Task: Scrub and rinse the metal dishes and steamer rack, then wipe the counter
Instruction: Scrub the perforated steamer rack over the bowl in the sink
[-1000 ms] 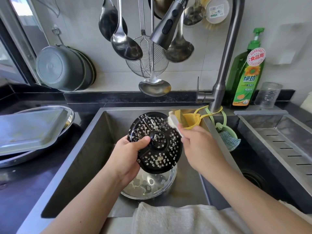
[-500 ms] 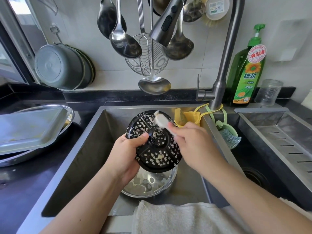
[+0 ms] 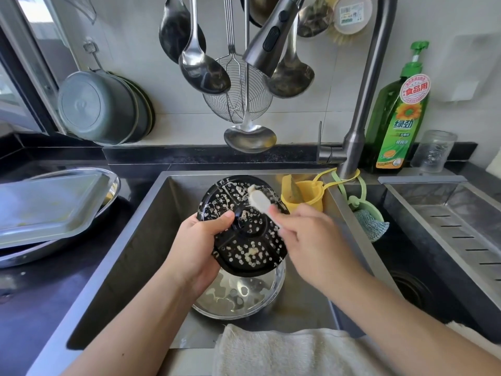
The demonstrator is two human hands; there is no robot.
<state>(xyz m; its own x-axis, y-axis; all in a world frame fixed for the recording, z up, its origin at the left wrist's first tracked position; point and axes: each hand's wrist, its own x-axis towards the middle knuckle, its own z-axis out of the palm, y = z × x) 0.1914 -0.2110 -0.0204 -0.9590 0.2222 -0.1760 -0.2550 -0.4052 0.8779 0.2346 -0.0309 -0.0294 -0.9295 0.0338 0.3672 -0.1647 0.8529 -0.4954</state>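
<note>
Our left hand grips the black steamer rack by its rim, tilted above the sink; our right hand pinches a white brush, its head touching the rack's upper part.

1. A dark stone desk surrounds a steel sink.
2. On the desk's left, a rectangular metal tray rests on a round metal dish.
3. At the back right stand a green dish soap bottle and a glass jar.
4. A white towel drapes the front edge.
</note>
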